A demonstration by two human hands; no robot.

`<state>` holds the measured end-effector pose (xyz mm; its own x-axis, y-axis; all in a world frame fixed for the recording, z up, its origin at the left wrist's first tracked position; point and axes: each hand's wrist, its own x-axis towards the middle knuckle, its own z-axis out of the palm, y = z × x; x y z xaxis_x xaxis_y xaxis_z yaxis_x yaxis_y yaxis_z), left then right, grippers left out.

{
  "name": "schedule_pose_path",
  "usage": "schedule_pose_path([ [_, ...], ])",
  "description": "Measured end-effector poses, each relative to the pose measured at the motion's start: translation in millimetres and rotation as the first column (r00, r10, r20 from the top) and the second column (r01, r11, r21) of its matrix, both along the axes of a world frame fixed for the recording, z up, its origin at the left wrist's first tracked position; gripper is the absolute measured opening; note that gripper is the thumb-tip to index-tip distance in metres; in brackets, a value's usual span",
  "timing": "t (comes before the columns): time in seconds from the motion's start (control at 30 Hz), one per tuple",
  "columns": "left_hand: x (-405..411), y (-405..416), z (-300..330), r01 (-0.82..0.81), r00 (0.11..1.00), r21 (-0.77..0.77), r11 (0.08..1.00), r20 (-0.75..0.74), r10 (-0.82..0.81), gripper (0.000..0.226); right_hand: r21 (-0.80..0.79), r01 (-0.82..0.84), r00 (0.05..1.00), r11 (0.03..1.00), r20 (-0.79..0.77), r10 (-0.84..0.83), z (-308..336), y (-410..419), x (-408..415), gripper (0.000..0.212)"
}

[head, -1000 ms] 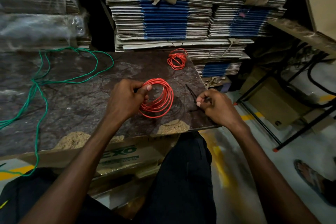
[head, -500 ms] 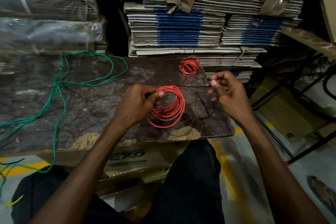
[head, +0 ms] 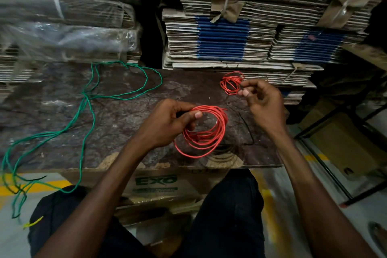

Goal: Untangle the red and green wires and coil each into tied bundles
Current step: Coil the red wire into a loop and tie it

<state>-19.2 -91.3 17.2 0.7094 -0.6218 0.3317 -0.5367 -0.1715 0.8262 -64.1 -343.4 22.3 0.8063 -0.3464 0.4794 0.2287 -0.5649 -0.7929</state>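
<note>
My left hand (head: 167, 123) pinches a loose coil of red wire (head: 209, 140) at its upper left and holds it just above the dark board (head: 125, 119). My right hand (head: 263, 107) hovers higher and to the right. Its thumb and forefinger tips are close together beside a smaller red wire bundle (head: 231, 82) that lies at the board's far edge. Whether those fingers pinch anything is too dark to tell. A thin black tie (head: 248, 132) lies on the board under my right wrist. The green wire (head: 88, 98) sprawls uncoiled across the board's left side and hangs over the front edge.
Stacks of flattened cardboard (head: 222, 42) rise right behind the board, with plastic-wrapped stacks (head: 67, 27) at the left. A cardboard box marked EXO (head: 156, 181) sits under the board, between my knees. A black metal frame (head: 335, 174) stands on the floor at the right.
My right hand lifted off the board's front right corner and moved up and back toward the small red bundle. My left hand kept its hold on the red coil.
</note>
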Motion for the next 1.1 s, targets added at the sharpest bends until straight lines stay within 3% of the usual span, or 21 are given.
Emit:
schedule_pose_path([
  [0.17, 0.1, 3.0, 2.3, -0.019, 0.999, 0.036, 0.999, 0.034, 0.018, 0.024, 0.044, -0.086, 0.996, 0.995, -0.023, 0.087, 7.9, 6.0, -1.1, 0.019],
  [0.37, 1.8, 4.6, 2.2, -0.057, 0.991, 0.097, 0.994, 0.123, 0.045, 0.046, 0.096, -0.116, 0.993, 0.989, -0.020, 0.118, 12.5, 9.1, -2.5, 0.025],
  [0.5, 1.3, 5.7, 2.8, -0.062, 0.988, 0.110, 0.992, 0.149, 0.046, 0.048, 0.017, -0.112, 0.994, 0.994, -0.012, 0.112, 12.8, 11.8, -0.4, 0.031],
  [0.67, -1.9, 5.7, 7.2, -0.036, 0.989, 0.102, 0.994, 0.148, 0.020, 0.051, -0.004, -0.065, 0.997, 0.998, 0.031, 0.065, 11.1, 15.8, 3.7, 0.022],
  [0.93, -6.7, 0.5, 10.4, 0.065, 0.996, 0.042, 0.997, 0.051, -0.067, 0.033, 0.127, -0.067, 0.995, 0.990, 0.083, 0.057, 1.7, 22.1, 11.4, 0.014],
  [1.1, -10.6, 0.8, 12.9, 0.108, 0.994, -0.019, 0.994, 0.011, -0.108, 0.027, 0.139, 0.070, 0.989, 0.988, 0.123, -0.087, -3.2, 19.7, 12.7, 0.027],
])
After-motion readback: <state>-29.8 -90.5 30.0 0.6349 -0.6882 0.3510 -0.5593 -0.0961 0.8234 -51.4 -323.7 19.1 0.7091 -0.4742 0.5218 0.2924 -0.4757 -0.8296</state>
